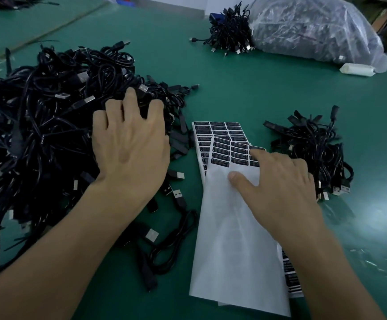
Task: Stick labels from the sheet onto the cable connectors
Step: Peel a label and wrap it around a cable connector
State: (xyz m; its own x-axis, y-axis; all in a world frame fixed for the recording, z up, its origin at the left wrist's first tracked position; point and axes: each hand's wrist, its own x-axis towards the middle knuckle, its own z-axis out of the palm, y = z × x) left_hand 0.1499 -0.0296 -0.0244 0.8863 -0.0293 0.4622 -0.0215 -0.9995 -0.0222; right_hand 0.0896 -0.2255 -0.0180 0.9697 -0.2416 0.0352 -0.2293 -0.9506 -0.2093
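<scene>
Print on black labels (220, 144) of sheet (238, 239): too small/blurred, unreadable.

One wide head camera looks forward and down, close over the table (234, 88), left hand (130, 144) and right hand (280, 185).

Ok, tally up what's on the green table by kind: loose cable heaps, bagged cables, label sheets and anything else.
Loose cable heaps: 4, counting one cut off at the far left corner
Plastic bag of cables: 1
Label sheets: 2 seen, overlapping
White roll: 1
Total: 8
</scene>
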